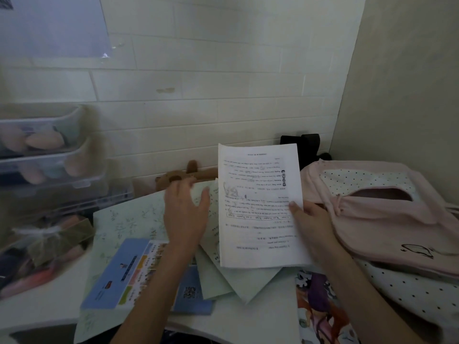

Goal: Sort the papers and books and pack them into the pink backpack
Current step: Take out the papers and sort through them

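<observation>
Several clear plastic drawers (47, 150) stand stacked at the far left, soft pinkish shapes blurred inside them, with a cluttered bin (42, 247) below. Next along, a large pale green sheet (124, 219) with handwriting lies spread on the white desk (37, 311), and a blue-covered book (124, 274) rests on top of it near the front edge. The left hand (186, 209) hovers over the green papers with fingers spread and relaxed, gripping nothing. Behind it a brown plush toy (183, 175) lies against the tiled wall. More green sheets (236, 279) fan out beneath a white printed worksheet (258, 207) (its text reads upside down from here), which the right hand (313, 219) pinches at its right edge, thumb on the face of the page. Just beside that hand, at the right, the pink backpack (372, 212) lies on a polka-dot cloth (409, 294), its opening gaping towards the papers. A colourful illustrated book (320, 309) sits in front of it.
</observation>
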`<action>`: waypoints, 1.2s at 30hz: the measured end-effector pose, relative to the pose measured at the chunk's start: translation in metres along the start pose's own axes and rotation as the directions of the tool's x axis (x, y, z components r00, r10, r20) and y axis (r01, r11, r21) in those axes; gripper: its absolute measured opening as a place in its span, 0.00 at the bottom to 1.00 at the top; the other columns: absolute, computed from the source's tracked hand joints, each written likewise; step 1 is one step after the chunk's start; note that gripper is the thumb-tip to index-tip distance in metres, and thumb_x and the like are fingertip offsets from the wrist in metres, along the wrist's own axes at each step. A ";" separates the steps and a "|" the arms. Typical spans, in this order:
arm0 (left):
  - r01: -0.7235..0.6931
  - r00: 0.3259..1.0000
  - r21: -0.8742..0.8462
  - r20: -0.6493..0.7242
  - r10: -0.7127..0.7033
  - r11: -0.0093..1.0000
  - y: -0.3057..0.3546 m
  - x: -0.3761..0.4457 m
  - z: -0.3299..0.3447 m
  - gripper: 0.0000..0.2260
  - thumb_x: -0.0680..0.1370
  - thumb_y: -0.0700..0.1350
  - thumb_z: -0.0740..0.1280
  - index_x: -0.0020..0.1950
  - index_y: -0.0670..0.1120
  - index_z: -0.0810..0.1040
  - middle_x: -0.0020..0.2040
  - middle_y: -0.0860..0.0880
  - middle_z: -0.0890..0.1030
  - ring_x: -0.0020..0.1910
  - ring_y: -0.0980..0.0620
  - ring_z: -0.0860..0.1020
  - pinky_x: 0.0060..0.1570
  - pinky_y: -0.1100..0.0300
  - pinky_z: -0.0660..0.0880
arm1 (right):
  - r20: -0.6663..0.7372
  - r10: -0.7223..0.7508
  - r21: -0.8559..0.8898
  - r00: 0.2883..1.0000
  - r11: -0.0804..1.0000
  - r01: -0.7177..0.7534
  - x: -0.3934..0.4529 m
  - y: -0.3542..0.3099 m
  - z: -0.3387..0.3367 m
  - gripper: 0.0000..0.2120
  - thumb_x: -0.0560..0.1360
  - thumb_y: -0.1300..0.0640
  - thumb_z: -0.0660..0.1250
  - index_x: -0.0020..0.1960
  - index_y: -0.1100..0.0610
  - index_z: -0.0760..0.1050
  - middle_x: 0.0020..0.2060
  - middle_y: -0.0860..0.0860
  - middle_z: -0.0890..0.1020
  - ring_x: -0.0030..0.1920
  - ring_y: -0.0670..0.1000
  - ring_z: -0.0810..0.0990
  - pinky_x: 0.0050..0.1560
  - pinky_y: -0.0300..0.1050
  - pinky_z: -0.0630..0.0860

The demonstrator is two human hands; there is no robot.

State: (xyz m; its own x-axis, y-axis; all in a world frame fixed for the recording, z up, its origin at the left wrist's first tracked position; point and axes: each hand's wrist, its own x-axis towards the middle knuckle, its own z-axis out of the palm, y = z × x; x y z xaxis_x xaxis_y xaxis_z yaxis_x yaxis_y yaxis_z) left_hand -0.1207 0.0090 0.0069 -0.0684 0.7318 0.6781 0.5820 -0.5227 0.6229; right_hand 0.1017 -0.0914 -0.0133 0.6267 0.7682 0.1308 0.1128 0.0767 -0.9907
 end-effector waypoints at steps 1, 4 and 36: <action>0.052 0.990 -0.019 0.135 -0.049 0.998 0.006 -0.003 0.000 0.15 0.76 0.60 0.61 0.47 0.49 0.78 0.45 0.52 0.79 0.47 0.52 0.77 0.41 0.60 0.71 | 0.008 -0.014 0.012 1.000 1.000 0.014 0.000 0.000 0.001 0.07 0.78 0.53 0.65 0.49 0.54 0.80 0.41 0.47 0.86 0.41 0.48 0.85 0.38 0.40 0.79; 0.283 0.797 -0.117 0.581 -0.166 0.952 0.015 -0.004 0.000 0.21 0.76 0.64 0.60 0.38 0.49 0.78 0.36 0.52 0.82 0.33 0.54 0.81 0.33 0.62 0.76 | 0.011 -0.036 0.069 0.999 0.997 0.035 0.001 -0.002 0.003 0.08 0.76 0.55 0.68 0.49 0.59 0.79 0.42 0.52 0.86 0.42 0.52 0.85 0.41 0.45 0.80; -0.273 0.536 0.162 0.844 0.011 0.948 -0.059 -0.013 -0.008 0.66 0.56 0.71 0.73 0.69 0.56 0.23 0.74 0.55 0.27 0.68 0.54 0.23 0.69 0.45 0.28 | -0.005 0.233 0.450 0.972 0.869 -0.206 0.006 -0.005 -0.015 0.17 0.79 0.67 0.59 0.67 0.63 0.67 0.59 0.59 0.77 0.50 0.55 0.78 0.43 0.55 0.79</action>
State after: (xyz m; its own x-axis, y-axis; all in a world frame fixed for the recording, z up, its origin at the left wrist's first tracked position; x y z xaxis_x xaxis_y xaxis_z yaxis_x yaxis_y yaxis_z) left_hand -0.1605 0.0269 -0.0350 0.6534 0.7559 0.0411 0.7016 -0.6250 0.3422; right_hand 0.1169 -0.0964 -0.0073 0.6399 0.7614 -0.1037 -0.3778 0.1942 -0.9053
